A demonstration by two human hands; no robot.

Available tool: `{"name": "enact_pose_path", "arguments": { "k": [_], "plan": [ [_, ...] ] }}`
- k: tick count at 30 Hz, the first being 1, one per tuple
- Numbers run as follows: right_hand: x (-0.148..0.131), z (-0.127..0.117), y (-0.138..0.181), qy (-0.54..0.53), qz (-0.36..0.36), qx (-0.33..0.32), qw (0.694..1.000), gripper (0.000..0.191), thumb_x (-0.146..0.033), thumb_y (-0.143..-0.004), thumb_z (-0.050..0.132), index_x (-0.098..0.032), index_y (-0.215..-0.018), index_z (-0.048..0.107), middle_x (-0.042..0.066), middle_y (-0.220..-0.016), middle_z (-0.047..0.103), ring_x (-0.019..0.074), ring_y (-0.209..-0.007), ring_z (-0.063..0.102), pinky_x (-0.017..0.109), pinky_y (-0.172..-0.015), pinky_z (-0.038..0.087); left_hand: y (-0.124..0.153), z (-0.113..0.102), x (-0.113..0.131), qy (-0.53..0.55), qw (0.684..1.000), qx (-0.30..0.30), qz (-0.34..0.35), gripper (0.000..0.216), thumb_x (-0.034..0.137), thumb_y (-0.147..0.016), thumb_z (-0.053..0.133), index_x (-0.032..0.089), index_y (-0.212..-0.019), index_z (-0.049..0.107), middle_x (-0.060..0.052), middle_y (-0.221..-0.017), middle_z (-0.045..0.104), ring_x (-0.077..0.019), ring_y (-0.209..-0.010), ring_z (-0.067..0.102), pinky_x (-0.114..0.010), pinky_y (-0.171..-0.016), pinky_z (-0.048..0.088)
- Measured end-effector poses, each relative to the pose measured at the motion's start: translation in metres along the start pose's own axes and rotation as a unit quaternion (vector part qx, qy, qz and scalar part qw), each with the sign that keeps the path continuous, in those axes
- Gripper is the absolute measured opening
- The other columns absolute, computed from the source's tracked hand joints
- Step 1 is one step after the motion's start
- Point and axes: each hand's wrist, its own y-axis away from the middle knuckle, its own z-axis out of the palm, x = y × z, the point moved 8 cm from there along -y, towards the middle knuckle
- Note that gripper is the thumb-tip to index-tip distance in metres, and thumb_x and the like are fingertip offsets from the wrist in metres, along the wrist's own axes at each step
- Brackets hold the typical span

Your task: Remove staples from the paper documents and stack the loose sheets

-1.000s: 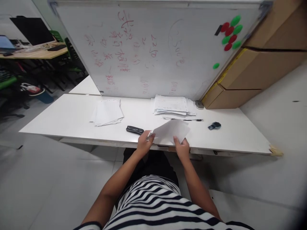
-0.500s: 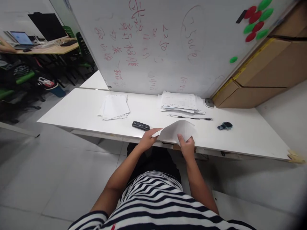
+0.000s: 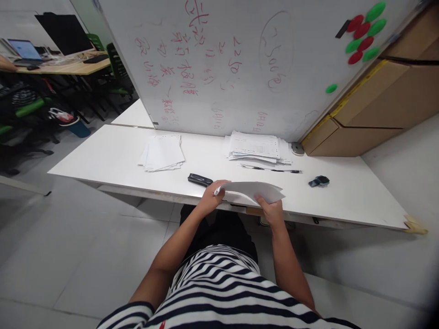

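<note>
Some white paper sheets (image 3: 252,188) are held between my two hands near the table's front edge, bowed along their length. My left hand (image 3: 213,197) is closed on their left end. At the right end my right hand (image 3: 271,209) pinches them, thumb on the near side. How many sheets there are I cannot tell. A black stapler (image 3: 200,179) lies on the table just left of my left hand. Behind the sheets sits a thick stack of papers (image 3: 255,145), with a thin dark-marked strip (image 3: 272,169) in front of it. A smaller paper pile (image 3: 163,153) rests to the left.
A whiteboard (image 3: 206,68) with red writing stands along the back of the white table (image 3: 103,155). Cardboard boxes (image 3: 366,135) are stacked at the right. A dark watch-like item (image 3: 318,181) lies on the table's right part. At far left, a person's arm (image 3: 7,64) is beside a laptop.
The held sheets have changed from a raised curl to a flatter, longer bow. My right hand has shifted slightly right, and the view has turned a little.
</note>
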Motion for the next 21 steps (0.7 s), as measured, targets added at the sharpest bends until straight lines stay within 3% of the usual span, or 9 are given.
{"name": "enact_pose_path", "arguments": {
  "k": [6,11,14,21],
  "plan": [
    [0.018,-0.002,-0.014,-0.003,0.068,-0.010,0.998,0.048,-0.046,-0.060,0.081,-0.013,-0.093,0.070,0.013,-0.098,0.073,0.0301,-0.094,0.067,0.045,-0.086,0.052,-0.001,-0.019,-0.019,0.050,0.995,0.026,-0.085,0.045,0.045,-0.080,0.063,0.021,-0.117,0.060,-0.006,-0.115,0.065,-0.0217,-0.103,0.061,-0.033,-0.087,0.050],
    [0.021,0.004,-0.024,-0.038,0.054,-0.105,0.992,0.050,-0.045,-0.059,0.082,-0.015,-0.097,0.069,0.011,-0.104,0.072,0.0297,-0.101,0.065,0.046,-0.091,0.051,-0.004,-0.018,-0.017,0.086,0.991,-0.016,-0.097,0.041,0.047,-0.076,0.067,0.019,-0.107,0.065,-0.006,-0.106,0.068,-0.0224,-0.098,0.063,-0.033,-0.084,0.051],
    [0.022,0.008,-0.025,-0.032,0.057,-0.153,0.986,0.052,-0.046,-0.058,0.083,-0.016,-0.098,0.070,0.011,-0.103,0.072,0.0300,-0.103,0.064,0.047,-0.093,0.050,-0.004,-0.017,-0.021,0.111,0.986,-0.005,-0.121,0.045,0.047,-0.075,0.069,0.019,-0.109,0.065,-0.007,-0.108,0.069,-0.0231,-0.098,0.064,-0.033,-0.083,0.052],
    [0.011,0.017,-0.016,0.002,0.070,-0.149,0.986,0.059,-0.046,-0.059,0.082,-0.018,-0.108,0.067,0.010,-0.110,0.071,0.0300,-0.105,0.064,0.047,-0.093,0.050,-0.001,-0.008,-0.030,0.110,0.985,0.006,-0.129,0.039,0.048,-0.075,0.068,0.015,-0.094,0.070,-0.007,-0.097,0.071,-0.0235,-0.092,0.066,-0.036,-0.083,0.052]
  ]
}}
